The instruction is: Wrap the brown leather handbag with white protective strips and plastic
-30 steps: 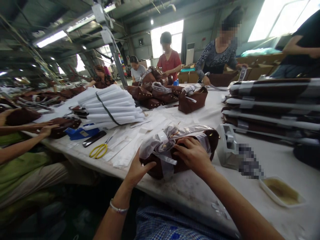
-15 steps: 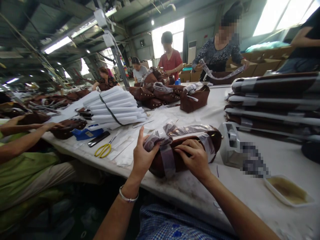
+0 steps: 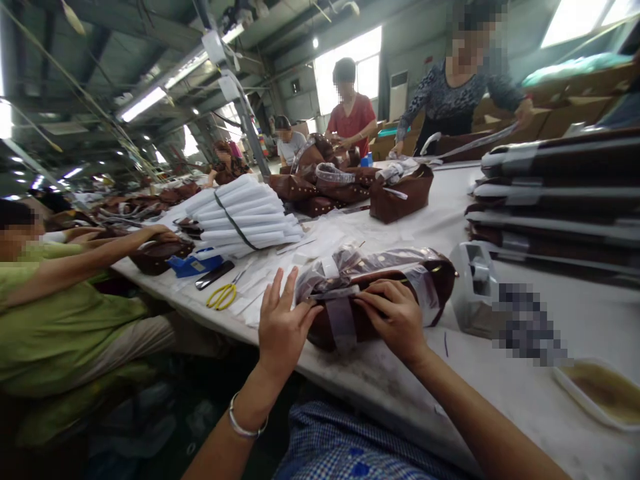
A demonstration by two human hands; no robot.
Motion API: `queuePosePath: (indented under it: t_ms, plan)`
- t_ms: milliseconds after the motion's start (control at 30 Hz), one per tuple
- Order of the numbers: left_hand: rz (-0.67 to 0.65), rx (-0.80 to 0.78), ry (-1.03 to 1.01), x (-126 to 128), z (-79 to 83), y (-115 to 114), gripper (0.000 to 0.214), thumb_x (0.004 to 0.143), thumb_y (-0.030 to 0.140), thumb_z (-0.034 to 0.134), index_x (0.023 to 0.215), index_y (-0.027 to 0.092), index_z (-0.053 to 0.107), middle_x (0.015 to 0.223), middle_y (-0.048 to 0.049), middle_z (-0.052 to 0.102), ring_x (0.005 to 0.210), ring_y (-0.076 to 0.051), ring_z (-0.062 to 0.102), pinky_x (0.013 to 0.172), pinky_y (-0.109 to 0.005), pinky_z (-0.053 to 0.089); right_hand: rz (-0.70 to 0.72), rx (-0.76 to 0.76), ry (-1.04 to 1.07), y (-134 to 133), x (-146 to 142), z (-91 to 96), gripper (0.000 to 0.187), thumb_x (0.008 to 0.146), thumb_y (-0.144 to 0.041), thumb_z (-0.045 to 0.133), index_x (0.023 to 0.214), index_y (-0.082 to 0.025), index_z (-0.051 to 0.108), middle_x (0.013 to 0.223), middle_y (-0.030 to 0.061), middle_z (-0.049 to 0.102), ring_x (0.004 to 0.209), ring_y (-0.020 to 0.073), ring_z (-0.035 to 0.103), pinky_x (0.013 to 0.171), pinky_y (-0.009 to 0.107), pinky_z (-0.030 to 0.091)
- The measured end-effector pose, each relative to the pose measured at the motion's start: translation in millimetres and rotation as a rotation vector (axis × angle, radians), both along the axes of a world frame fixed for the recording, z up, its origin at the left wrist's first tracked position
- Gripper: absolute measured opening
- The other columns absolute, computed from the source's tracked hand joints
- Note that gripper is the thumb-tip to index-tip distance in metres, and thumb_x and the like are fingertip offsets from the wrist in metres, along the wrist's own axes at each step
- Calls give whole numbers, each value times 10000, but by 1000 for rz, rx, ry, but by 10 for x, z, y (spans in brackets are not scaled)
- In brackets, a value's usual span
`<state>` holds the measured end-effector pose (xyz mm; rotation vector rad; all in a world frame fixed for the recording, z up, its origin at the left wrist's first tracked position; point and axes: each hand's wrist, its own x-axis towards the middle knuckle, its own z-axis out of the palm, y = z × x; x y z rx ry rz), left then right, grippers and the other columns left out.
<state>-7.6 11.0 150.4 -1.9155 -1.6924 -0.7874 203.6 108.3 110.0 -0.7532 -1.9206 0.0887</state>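
Note:
A brown leather bag [image 3: 430, 283] lies on its side at the near edge of the white table [image 3: 525, 393], its handles wrapped in clear plastic film [image 3: 330, 270]. My left hand [image 3: 283, 327] rests against the bag's left end, fingers stretched upward and apart, thumb touching the film. My right hand [image 3: 397, 320] lies on top of the bag, fingers curved and pressing the film down onto the leather. A strip of film runs down the bag's front between my two hands.
A grey tape dispenser [image 3: 473, 287] stands right of the bag, a shallow white tray [image 3: 600, 393] beyond it. Yellow scissors [image 3: 223, 295], a bundle of white sheets [image 3: 245, 217], more brown bags [image 3: 400, 193] and stacked flat pieces [image 3: 560, 193] fill the table. Several people work around it.
My left hand moved from cupping the bag's end to standing open against it. The wrapped handles were pressed flatter onto the bag. The view tilted upward slightly.

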Motion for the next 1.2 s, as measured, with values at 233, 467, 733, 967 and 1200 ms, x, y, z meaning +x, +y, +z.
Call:
queuePosePath:
  t_ms: [233,467,733,967,1200]
  plan:
    - [138,-284,64,66,32,43,339,862,214,687,1197,264,663,1601,-128,297,1285,-341,547,965,-480,548,39,131,-118,8,94,-26,177,929,-232,630,1059,-271,744,940,24,723,969,217,606,848,366,450]
    - [48,-318,-120,-38,47,127,294,814,158,725,1097,234,714,1502,-102,404,1207,-295,598,1034,-447,524,76,93,-343,267,128,273,215,964,-319,558,1064,-242,732,1079,57,730,984,251,631,895,403,453]
    - [59,-254,-98,-48,-99,157,263,891,138,608,1116,237,702,1406,-112,469,1228,-289,558,1049,-462,498,187,-126,-660,557,70,497,289,811,-282,730,1090,-205,731,926,87,760,813,264,698,708,331,511]
    - [65,-243,-143,-121,-164,250,249,851,145,680,1076,243,718,1371,-88,527,1210,-266,569,1067,-457,478,149,57,-594,560,80,300,150,886,-284,658,1007,-218,717,932,89,717,883,258,651,777,349,498]
    - [54,-133,-345,-114,-187,256,150,915,250,617,989,250,748,1389,-73,556,1192,-257,615,1057,-404,492,35,-145,-414,557,71,208,256,948,-391,550,1016,-252,753,971,57,764,889,265,695,758,361,510]
